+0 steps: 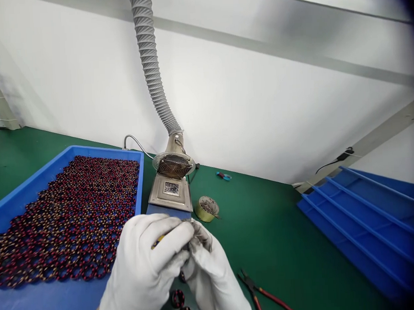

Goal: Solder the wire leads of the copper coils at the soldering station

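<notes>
Two hands in white gloves, the left hand (pixel 139 263) and the right hand (pixel 212 264), meet in front of the metal unit (pixel 174 200). The left hand's fingers curl around a mostly hidden yellow thing (pixel 158 240); the right hand's fingertips press close, though whether they grip anything I cannot tell. Loose rings (pixel 178 298), dark with red flecks, lie farther in front of the unit, and many more sit close-packed in the blue tray (pixel 55 301) to its left. The green table (pixel 275 234) runs to both sides of it. Just right of the unit stands a tin (pixel 206 209); pliers (pixel 256 288) lie to its right front, blue racks (pixel 361 230) well to its right. A ribbed hose (pixel 150 61) rises from the unit before the white wall (pixel 246 116) behind it.
</notes>
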Tool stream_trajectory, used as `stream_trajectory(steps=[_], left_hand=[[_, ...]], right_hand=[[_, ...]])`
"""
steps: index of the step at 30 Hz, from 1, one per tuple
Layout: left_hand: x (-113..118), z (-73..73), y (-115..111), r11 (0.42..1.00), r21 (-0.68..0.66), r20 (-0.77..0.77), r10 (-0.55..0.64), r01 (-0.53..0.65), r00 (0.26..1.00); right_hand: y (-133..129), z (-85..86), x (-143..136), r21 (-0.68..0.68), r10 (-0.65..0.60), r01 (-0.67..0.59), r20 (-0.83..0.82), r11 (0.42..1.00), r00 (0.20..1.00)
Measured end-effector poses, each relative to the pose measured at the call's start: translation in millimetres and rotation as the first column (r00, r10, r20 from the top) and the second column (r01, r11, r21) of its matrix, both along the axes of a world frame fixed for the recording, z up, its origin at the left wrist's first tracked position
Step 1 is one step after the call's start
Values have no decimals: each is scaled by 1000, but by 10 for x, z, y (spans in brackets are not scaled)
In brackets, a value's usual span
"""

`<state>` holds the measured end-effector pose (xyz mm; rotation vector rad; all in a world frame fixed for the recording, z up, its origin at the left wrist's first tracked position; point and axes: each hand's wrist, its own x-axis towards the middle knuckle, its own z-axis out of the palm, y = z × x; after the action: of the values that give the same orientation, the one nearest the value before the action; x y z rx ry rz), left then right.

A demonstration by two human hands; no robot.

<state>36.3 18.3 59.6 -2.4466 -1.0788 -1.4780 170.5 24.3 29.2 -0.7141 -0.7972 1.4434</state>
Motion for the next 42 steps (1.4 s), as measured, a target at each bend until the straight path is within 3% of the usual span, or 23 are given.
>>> stream_trajectory(steps=[4, 7, 9, 11, 15, 16, 20, 22, 23, 25, 26, 28, 31, 33, 37, 40, 42], left_hand=[[-87, 33, 55, 974, -143, 124, -156, 173, 980], [-116, 55, 81, 912, -285, 411, -163, 296, 897], [-126, 73, 78, 845, -361, 617, -100, 394, 780], [-134, 98, 61, 776, -417, 728, -28, 474, 685], [-107, 108, 13, 561, -544, 765, 28, 624, 643], [-89, 92, 3, 563, -528, 780, 26, 635, 625], [-35, 8, -28, 724, -350, 843, -33, 594, 537], [-41, 3, -33, 733, -340, 872, 10, 589, 490], [-50, 14, -31, 711, -383, 866, 55, 590, 496], [-65, 50, -16, 630, -520, 789, 94, 577, 608], [-67, 68, -3, 605, -571, 728, 60, 555, 683], [-58, 86, 28, 654, -559, 638, -55, 511, 768], [-45, 78, 62, 787, -381, 648, -146, 485, 747], [-68, 74, 62, 802, -374, 698, -88, 466, 711], [-151, 112, 21, 774, -451, 759, 72, 444, 647], [-139, 141, -6, 770, -510, 569, -30, 382, 821], [-93, 136, -7, 816, -482, 393, -126, 321, 911]], right_hand=[[-64, 130, -70, -77, 47, -55, -94, 996, 994], [-114, 225, -84, -94, 125, -143, -175, 985, 977], [-147, 256, -83, -110, 183, -220, -271, 969, 945], [-172, 256, -76, -104, 224, -270, -323, 957, 920], [-189, 216, -83, -85, 249, -296, -352, 952, 902], [-189, 210, -93, -82, 252, -298, -355, 951, 900], [-186, 218, -134, -71, 247, -287, -341, 955, 907], [-181, 224, -142, -75, 257, -297, -332, 952, 907], [-178, 225, -145, -80, 257, -298, -330, 951, 909], [-173, 226, -156, -98, 222, -266, -323, 959, 920], [-170, 228, -167, -106, 187, -231, -318, 967, 929], [-167, 236, -194, -107, 136, -178, -315, 978, 939], [-171, 253, -215, -86, 162, -202, -343, 976, 925], [-178, 258, -193, -73, 228, -273, -374, 959, 899], [-194, 244, -118, -68, 289, -361, -469, 930, 834], [-194, 244, -108, -103, 220, -309, -500, 945, 838], [-189, 254, -118, -104, 193, -286, -519, 953, 832]])
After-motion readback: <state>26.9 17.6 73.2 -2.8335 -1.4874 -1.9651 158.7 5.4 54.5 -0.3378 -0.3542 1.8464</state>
